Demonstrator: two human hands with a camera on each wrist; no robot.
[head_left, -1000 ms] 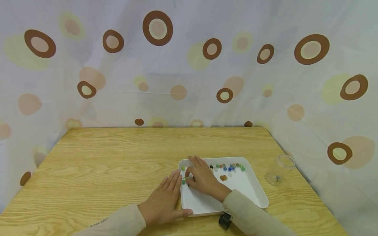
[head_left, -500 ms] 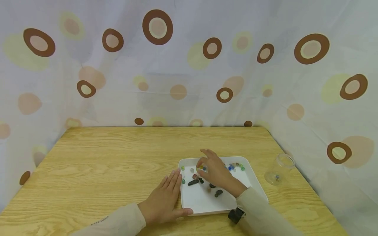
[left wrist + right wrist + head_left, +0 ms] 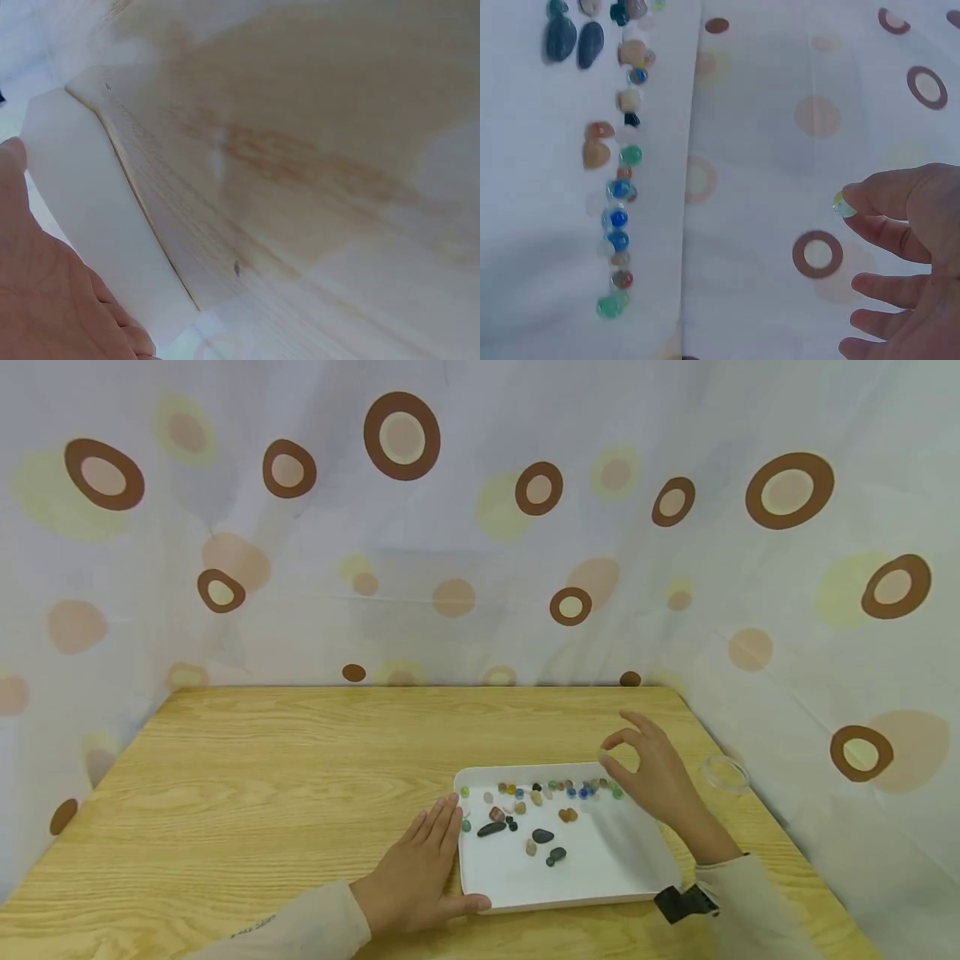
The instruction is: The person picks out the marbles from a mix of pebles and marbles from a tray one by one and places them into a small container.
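My right hand (image 3: pixel 660 777) is raised over the tray's far right corner. Its thumb and forefinger pinch a small clear marble (image 3: pixel 844 205) with a yellow streak, while the other fingers are spread. My left hand (image 3: pixel 416 868) lies along the left side of the white tray (image 3: pixel 510 881), fingers straight, thumb at the front rim. In the left wrist view, that palm (image 3: pixel 52 292) is against the tray's outer wall (image 3: pixel 112 202). Inside the tray, coloured marbles (image 3: pixel 615 218) and pebbles line the far side. Dark stones (image 3: pixel 543 836) lie nearer the middle.
To the right of the tray stands a clear jar (image 3: pixel 726 774), partly hidden behind my right hand. The wooden table (image 3: pixel 300 760) runs back to a patterned cloth (image 3: pixel 465 543), which also hangs at both sides.
My right hand has picked up the marble from the tray's left part and carried it up and right toward the jar. My left hand has stayed at the tray's side.
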